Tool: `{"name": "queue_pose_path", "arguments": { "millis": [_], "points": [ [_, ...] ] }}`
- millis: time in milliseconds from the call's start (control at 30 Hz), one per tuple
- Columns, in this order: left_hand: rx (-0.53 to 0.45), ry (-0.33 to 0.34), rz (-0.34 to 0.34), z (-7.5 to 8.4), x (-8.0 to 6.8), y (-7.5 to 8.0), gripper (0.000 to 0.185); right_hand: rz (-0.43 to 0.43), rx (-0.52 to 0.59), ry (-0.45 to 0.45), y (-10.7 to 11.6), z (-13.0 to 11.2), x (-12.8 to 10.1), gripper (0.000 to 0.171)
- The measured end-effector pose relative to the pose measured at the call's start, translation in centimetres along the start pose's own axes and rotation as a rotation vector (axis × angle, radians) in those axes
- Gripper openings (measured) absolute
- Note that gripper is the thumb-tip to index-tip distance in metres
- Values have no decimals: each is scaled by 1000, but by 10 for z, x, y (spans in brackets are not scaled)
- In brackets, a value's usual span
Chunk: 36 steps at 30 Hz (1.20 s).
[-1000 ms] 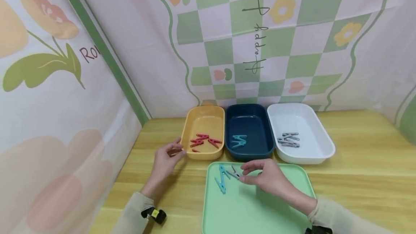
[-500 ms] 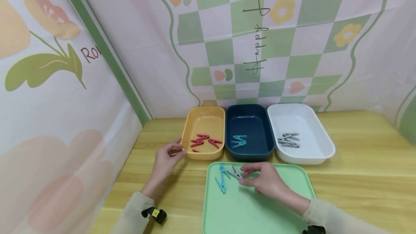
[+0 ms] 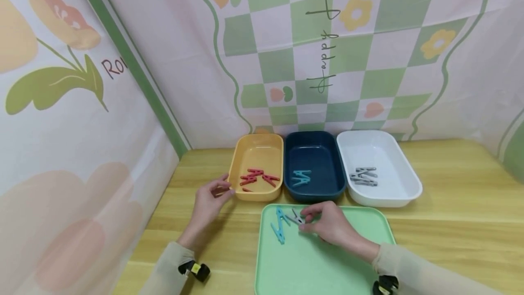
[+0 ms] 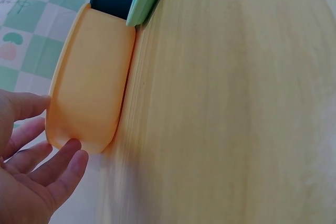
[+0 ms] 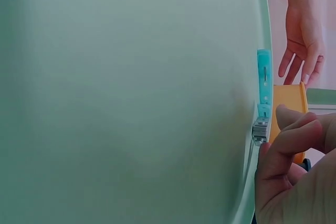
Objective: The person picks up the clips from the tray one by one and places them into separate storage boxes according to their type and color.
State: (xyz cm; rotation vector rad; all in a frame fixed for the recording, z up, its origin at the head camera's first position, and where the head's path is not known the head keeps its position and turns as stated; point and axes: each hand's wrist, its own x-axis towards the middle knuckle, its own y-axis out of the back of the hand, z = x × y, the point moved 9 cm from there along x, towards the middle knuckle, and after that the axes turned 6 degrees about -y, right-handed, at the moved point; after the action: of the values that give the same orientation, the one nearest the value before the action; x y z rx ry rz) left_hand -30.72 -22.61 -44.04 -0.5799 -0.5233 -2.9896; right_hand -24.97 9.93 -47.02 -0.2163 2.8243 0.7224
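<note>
A grey clothespin (image 3: 294, 216) lies at the far left of a light green tray (image 3: 327, 267), beside two blue clothespins (image 3: 279, 226). My right hand (image 3: 306, 222) rests on that tray, thumb and forefinger pinching the grey clothespin's near end. The right wrist view shows the grey clothespin (image 5: 261, 129) at my curled fingertips (image 5: 281, 116), with a blue clothespin (image 5: 264, 77) just past it. My left hand (image 3: 219, 190) is on the table with relaxed fingers at the front left corner of the yellow tray (image 3: 255, 196). It holds nothing, and its fingertips (image 4: 73, 153) lie near the yellow tray (image 4: 89, 87).
Behind the green tray stand three trays in a row: the yellow one with red clothespins (image 3: 258, 177), a dark blue one (image 3: 313, 197) with teal clothespins (image 3: 301, 177), and a white one (image 3: 385, 200) with grey clothespins (image 3: 362, 175). Patterned cloth walls close off the back and left.
My right hand has slid a little left across the green tray and its fingers have closed on the grey clothespin. The left hand has not moved.
</note>
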Motion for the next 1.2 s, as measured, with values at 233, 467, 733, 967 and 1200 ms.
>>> {"name": "queue_pose_path", "arguments": {
  "millis": [233, 467, 733, 967, 1200],
  "points": [
    [33, 29, 19, 5, -1, -2, 19, -12, -7, 22, -5, -1, 3, 26],
    [61, 26, 25, 0, 0, -3, 19, -16, -32, -2, -3, 1, 2, 21],
    [30, 7, 16, 1, -1, -1, 20, 3, -114, 42, -1, 0, 6, 23],
    [16, -5, -2, 1, -1, -1, 21, -18, -76, 22, 2, 2, 5, 19],
    [19, -3, -4, 1, -1, -1, 20, -48, 22, -4, 9, 0, 0, 20]
  ]
}}
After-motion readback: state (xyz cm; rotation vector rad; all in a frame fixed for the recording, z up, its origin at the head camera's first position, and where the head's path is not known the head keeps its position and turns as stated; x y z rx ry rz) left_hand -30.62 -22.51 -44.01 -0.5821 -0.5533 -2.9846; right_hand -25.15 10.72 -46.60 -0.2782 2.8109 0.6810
